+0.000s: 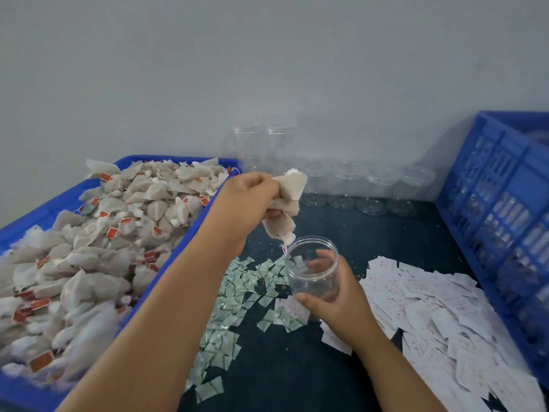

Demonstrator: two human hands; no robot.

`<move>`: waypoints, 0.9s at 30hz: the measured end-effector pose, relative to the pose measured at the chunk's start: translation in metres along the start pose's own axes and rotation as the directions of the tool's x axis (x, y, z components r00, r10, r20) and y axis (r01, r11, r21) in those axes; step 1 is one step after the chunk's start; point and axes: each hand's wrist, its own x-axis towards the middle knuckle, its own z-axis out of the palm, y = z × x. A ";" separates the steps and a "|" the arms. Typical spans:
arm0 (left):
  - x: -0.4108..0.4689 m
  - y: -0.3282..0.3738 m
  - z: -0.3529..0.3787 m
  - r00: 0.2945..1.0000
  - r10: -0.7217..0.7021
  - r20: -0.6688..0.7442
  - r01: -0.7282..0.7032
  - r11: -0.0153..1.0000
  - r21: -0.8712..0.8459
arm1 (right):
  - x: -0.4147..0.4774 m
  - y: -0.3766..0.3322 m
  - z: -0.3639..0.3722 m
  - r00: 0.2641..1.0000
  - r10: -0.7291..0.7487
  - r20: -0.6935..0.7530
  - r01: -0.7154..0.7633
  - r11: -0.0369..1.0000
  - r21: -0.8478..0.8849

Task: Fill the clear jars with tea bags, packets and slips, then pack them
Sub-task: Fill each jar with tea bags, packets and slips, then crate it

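Forearms were recorded entering from the lower edge. An open clear jar point(313, 270) was held upright over the dark surface point(386, 233) by the right hand point(338, 304), its grip wrapped round the wall. A bunch of tea bags point(286, 203) was clutched in the grip of the left hand point(246, 200), just over the jar's mouth. Green packets point(237, 292) were scattered beside the jar, white slips point(430, 307) to its right and a heaped blue tray point(17, 392) to its left.

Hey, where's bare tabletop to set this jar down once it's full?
Bare tabletop lies between the empty jar row, the slips and the blue crate. A narrower strip runs near you between the packets and the slips. Crowded: tea-bag tray left, packets centre.
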 end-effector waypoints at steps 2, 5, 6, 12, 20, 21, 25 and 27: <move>-0.007 -0.013 0.018 0.999 -0.038 0.023 0.037 0.998 0.052 | 0.000 -0.001 0.001 1.000 -0.008 0.001 0.008 1.000 -0.016; -0.015 -0.028 0.033 0.993 -0.070 0.093 0.059 0.992 0.114 | 0.000 -0.003 0.002 1.000 -0.008 -0.007 0.008 1.000 0.016; -0.017 -0.031 0.035 0.989 -0.076 0.124 0.060 0.990 0.128 | 0.000 -0.004 0.002 1.000 -0.006 -0.014 0.006 1.000 0.020; -0.016 -0.033 0.036 1.000 0.011 0.025 -0.018 0.962 0.272 | 0.001 -0.004 0.003 0.999 -0.012 -0.038 0.011 1.000 -0.004; -0.020 -0.029 0.025 0.990 0.124 0.070 -0.141 0.927 0.347 | -0.001 -0.009 0.003 0.999 -0.009 -0.044 0.009 1.000 -0.016; -0.021 -0.028 0.025 0.986 0.126 0.111 -0.159 0.913 0.374 | -0.001 -0.010 0.003 0.999 -0.012 -0.049 0.011 1.000 -0.016; -0.024 -0.026 0.024 0.964 0.184 0.190 -0.257 0.819 0.513 | -0.001 -0.010 0.002 0.998 -0.020 -0.062 0.020 1.000 -0.005; -0.025 -0.025 0.024 0.963 0.218 0.160 -0.270 0.803 0.531 | -0.001 -0.010 0.001 0.997 -0.017 -0.071 0.018 1.000 0.009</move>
